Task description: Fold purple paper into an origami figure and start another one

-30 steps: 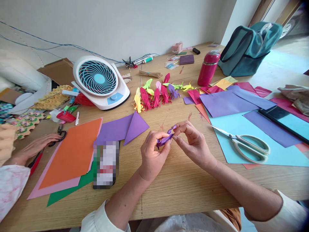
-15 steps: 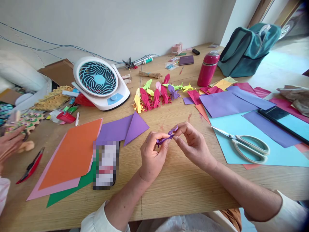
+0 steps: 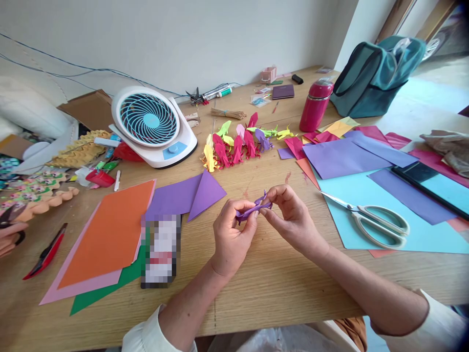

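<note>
Between my hands, above the wooden table (image 3: 264, 283), is a small folded purple paper figure (image 3: 249, 212) with thin pointed ends. My left hand (image 3: 234, 232) pinches its body between thumb and fingers. The fingertips of my right hand (image 3: 291, 215) grip the end on the right. Fingers hide part of the figure. Beyond my hands lies a cluster of finished folded paper figures (image 3: 238, 149) in red, yellow, green, pink and purple. A sheet of purple paper (image 3: 174, 195) with a folded corner lies to the left of my hands.
At right, scissors (image 3: 377, 222) rest on light blue paper (image 3: 344, 215), near a pink bottle (image 3: 315, 105) and teal bag (image 3: 370, 83). Leftward are a fan (image 3: 154, 127), orange paper (image 3: 110, 234), a pixelated phone-like object (image 3: 161, 252), a red-handled cutter (image 3: 47, 252) and another person's hand (image 3: 10, 238).
My right fingertips have shifted slightly on the purple figure, and more of its right end shows. At far left, the other person's hand has moved and now holds dark-handled scissors.
</note>
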{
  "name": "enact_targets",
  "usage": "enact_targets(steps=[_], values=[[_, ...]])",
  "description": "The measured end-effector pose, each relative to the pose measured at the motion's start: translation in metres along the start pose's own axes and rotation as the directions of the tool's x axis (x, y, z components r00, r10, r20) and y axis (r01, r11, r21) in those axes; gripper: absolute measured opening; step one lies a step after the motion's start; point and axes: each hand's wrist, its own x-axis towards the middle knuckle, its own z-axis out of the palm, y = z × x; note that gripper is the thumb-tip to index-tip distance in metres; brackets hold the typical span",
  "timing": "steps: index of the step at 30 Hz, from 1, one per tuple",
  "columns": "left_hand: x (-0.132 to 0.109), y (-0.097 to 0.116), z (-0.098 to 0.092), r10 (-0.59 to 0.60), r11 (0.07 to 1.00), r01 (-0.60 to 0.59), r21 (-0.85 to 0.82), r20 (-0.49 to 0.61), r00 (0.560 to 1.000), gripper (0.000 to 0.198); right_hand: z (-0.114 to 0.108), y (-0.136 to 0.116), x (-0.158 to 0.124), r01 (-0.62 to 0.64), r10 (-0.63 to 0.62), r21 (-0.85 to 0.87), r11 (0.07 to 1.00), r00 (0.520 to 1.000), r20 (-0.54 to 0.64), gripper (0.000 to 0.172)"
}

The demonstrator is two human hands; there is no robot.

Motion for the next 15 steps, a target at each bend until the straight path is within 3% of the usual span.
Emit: enact_targets(steps=[9, 15], values=[[0.0010, 0.0032, 0.0019, -0.047, 0.998, 0.046, -0.044, -0.030, 0.998, 0.017, 0.0023, 0.0029, 0.0006, -0.045, 0.044, 0.034, 0.998, 0.999, 0.019, 0.021], [0.0028, 0.0039, -0.0006, -0.128, 0.988, 0.128, -0.089, 0.010, 0.992, 0.022, -0.0013, 0.0054, 0.0030, -0.101, 0.102, 0.121, 0.988, 0.995, -0.007, 0.021]])
